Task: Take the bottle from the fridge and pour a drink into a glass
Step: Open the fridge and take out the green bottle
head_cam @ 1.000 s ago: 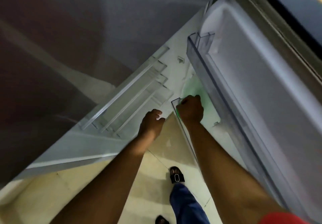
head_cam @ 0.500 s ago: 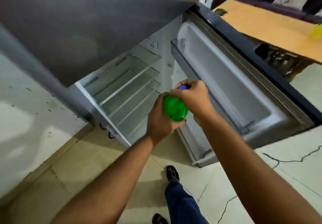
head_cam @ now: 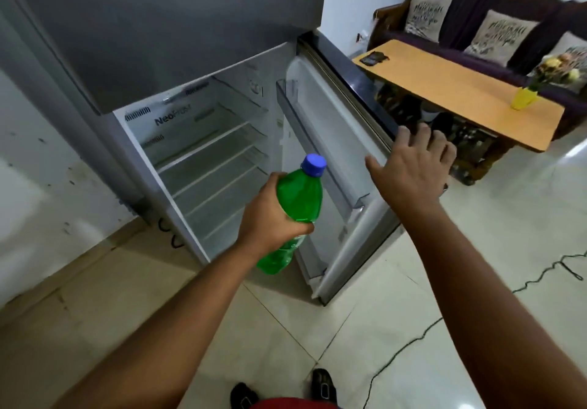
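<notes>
My left hand (head_cam: 270, 218) grips a green plastic bottle (head_cam: 300, 197) with a blue cap around its middle, holding it tilted in front of the open fridge (head_cam: 203, 154). The fridge shelves hold nothing. My right hand (head_cam: 413, 167) is spread open, fingers apart, at the edge of the open fridge door (head_cam: 333, 141), which swings out to the right. No glass is in view.
A wooden table (head_cam: 460, 87) stands behind the door, with a yellow vase of flowers (head_cam: 524, 97) and a dark object (head_cam: 373, 58) on it. A dark sofa with cushions (head_cam: 495, 27) lines the back wall. A black cable (head_cam: 413, 342) runs across the tiled floor at right.
The bottle came out of the door's lower shelf. My right hand let go of it and moved right to the door edge; my left hand now holds it alone. The view has risen.
</notes>
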